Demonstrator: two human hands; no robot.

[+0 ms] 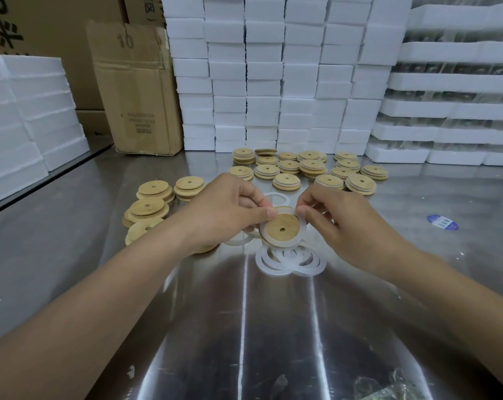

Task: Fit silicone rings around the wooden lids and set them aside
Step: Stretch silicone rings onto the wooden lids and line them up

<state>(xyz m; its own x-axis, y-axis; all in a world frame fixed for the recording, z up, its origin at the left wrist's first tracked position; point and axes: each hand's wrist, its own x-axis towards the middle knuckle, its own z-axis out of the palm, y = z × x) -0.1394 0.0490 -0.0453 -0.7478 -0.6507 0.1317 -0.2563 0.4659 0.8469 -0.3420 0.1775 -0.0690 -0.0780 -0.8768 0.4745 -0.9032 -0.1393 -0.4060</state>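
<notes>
Our forearms reach in from the bottom corners over the steel table (273, 327), with crumpled plastic (388, 388) at the near edge and a broad stretch of steel showing between them. Our left hand (224, 209) pinches the wooden lid (282, 226) by its upper-left rim, tilted just above the table. Our right hand (339, 220) pinches the silicone ring (276, 244) at the lid's upper-right rim, the ring lying round the lid's lower edge. Loose rings (290, 262) overlap just beneath. Bare lids (152, 203) stack to the left. Pale-banded lids (308, 168) cluster behind, near the foam blocks (273, 82) walling the far edge. A blue sticker (442, 222) lies well apart on the right.
</notes>
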